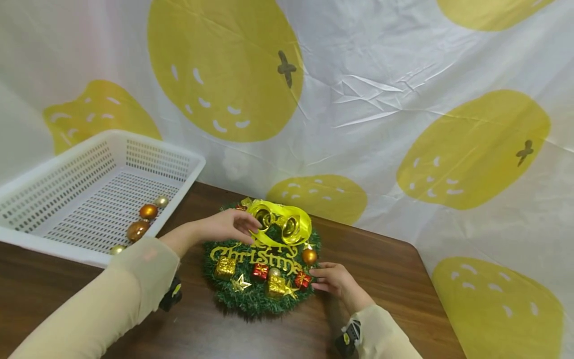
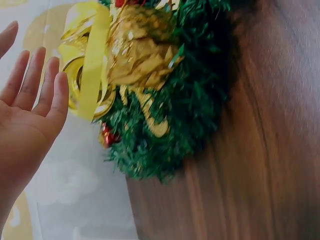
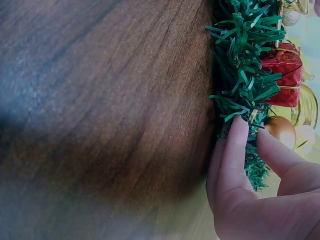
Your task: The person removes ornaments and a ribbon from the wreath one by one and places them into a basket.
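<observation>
1. A white plastic basket with perforated walls and floor sits on the far left of the dark wooden surface. In its near right corner lie several shiny round baubles, copper and pale gold.
2. A round wreath of bristly green tinsel lies flat on the surface, near the middle, just right of the basket.
3. On the wreath sit glittery gold "Merry Christmas" lettering, small foil-wrapped gift boxes in red and gold, gold stars, an orange ball, and at the far edge two gold bells under a glossy yellow ribbon.
4. The left hand is spread, fingers straight, beside the ribbon at the wreath's far left.
5. The right hand pinches the wreath's right rim, fingers and thumb on the tinsel beside the orange ball.
6. Behind hangs a creased white sheet printed with yellow fruit shapes.
</observation>
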Tool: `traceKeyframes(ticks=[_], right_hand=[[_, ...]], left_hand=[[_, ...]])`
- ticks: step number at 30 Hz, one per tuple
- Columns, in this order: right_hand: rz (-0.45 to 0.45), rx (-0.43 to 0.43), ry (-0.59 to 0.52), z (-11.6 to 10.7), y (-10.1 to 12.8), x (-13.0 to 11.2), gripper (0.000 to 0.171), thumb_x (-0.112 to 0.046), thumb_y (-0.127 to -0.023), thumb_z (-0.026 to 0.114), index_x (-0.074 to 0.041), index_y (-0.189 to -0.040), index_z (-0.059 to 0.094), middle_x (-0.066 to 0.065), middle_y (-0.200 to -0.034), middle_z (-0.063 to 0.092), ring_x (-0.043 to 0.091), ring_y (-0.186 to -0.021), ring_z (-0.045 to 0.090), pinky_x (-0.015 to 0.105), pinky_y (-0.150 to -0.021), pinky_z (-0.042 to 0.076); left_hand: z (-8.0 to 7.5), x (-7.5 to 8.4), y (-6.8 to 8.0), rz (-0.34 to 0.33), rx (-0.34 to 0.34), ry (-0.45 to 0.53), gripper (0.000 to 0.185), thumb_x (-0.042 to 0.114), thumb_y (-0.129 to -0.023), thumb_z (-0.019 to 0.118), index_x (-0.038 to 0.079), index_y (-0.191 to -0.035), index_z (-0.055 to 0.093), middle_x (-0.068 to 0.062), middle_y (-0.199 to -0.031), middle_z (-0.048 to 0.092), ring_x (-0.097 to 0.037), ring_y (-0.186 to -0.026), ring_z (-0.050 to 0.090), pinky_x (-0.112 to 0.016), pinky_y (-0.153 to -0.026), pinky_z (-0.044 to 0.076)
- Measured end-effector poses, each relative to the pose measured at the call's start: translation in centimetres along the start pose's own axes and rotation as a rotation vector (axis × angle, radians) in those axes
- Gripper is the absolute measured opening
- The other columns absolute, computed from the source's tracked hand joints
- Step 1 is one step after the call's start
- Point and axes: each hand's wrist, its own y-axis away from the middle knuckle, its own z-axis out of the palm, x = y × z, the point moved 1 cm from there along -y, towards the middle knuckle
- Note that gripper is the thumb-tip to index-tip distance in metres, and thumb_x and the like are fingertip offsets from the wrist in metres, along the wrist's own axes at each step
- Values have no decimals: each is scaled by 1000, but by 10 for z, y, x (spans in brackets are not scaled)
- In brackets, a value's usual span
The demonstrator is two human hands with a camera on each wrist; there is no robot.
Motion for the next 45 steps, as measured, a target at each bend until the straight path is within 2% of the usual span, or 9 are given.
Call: traceKeyframes(ticks=[9, 18, 23, 30, 37, 45], right_hand=[[2, 4, 0, 2, -3, 1, 58, 6, -87, 59, 16, -136, 31, 6, -79, 46, 13, -66, 48, 24, -62, 57], [7, 6, 4, 1, -3, 1, 58, 5, -87, 59, 16, -136, 31, 5, -78, 47, 13, -65, 49, 24, -62, 57], [9, 5, 7, 1, -3, 3, 59, 5, -87, 59, 16, -136, 30, 6, -79, 47, 13, -66, 49, 24, -62, 57], [11, 5, -3, 1, -2, 3, 58, 5, -87, 58, 16, -136, 30, 5, -79, 47, 13, -66, 48, 24, -62, 57], [6, 6, -2, 0, -2, 4, 57, 5, -87, 58, 16, -136, 31, 5, -80, 46, 14, -67, 48, 24, -62, 57], [-4, 1, -12, 0, -3, 2, 55, 6, -87, 58, 16, -134, 32, 4, -77, 48, 12, -64, 48, 24, -62, 57]], left_hand=[[22, -5, -10, -14, -26, 37, 46, 14, -87, 65, -4, -127, 52, -22, -124, 57, -27, -109, 59, -35, -89, 52], [38, -10, -18, -7, -37, 34, 43, 11, -85, 68, -5, -123, 55, -21, -120, 59, -25, -104, 61, -33, -87, 53], [49, -14, -23, -11, -47, 22, 42, 13, -84, 69, -2, -122, 57, -17, -118, 61, -24, -104, 60, -32, -87, 52], [61, -15, -26, -16, -43, -35, 38, 13, -83, 71, 2, -118, 60, -10, -116, 62, -22, -103, 58, -33, -88, 50], [67, -15, -27, -6, -53, -101, 32, 9, -82, 71, 3, -112, 63, -8, -113, 64, -18, -101, 57, -31, -88, 48], [69, -10, -31, 5, -75, -212, 27, 7, -81, 71, 7, -107, 66, -3, -107, 64, -11, -89, 52, -24, -77, 46]])
